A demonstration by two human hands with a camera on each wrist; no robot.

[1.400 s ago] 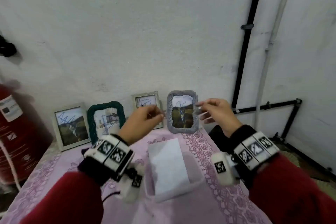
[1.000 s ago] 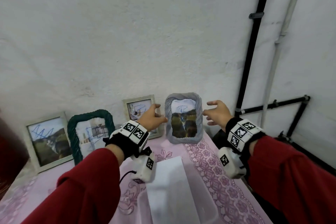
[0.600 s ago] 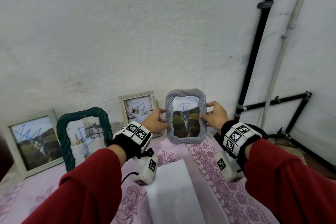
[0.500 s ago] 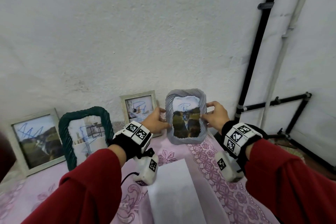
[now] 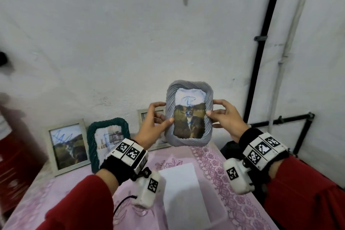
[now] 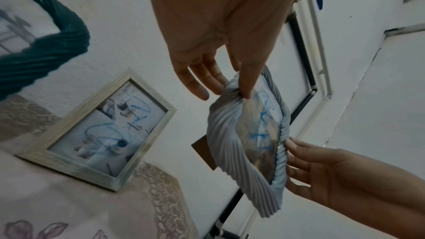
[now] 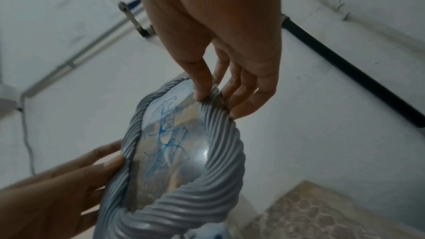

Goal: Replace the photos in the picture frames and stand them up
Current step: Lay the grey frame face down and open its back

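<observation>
A grey ribbed picture frame (image 5: 189, 140) with a scribbled landscape photo hangs in the air above the table's back edge, upright and facing me. My left hand (image 5: 155, 124) pinches its left side, thumb on the front and fingers behind. My right hand (image 5: 222, 115) pinches the right side the same way. The left wrist view shows the grey frame (image 6: 230, 154) from its left edge with a brown back stand (image 6: 202, 150) sticking out behind. In the right wrist view my thumb sits on the grey frame's (image 7: 220, 144) ribbed rim.
Three other frames stand against the white wall: a pale wooden frame (image 5: 67, 144) at the left, a dark green rope frame (image 5: 108, 140), and a small silver frame (image 5: 143, 117) behind my left hand. A white paper stack (image 5: 184, 192) lies on the pink patterned cloth (image 5: 214, 164). Black pipes (image 5: 261, 61) run at the right.
Both hands reached the grey frame standing by the wall, took hold of its sides, and have lifted it up off the table toward me.
</observation>
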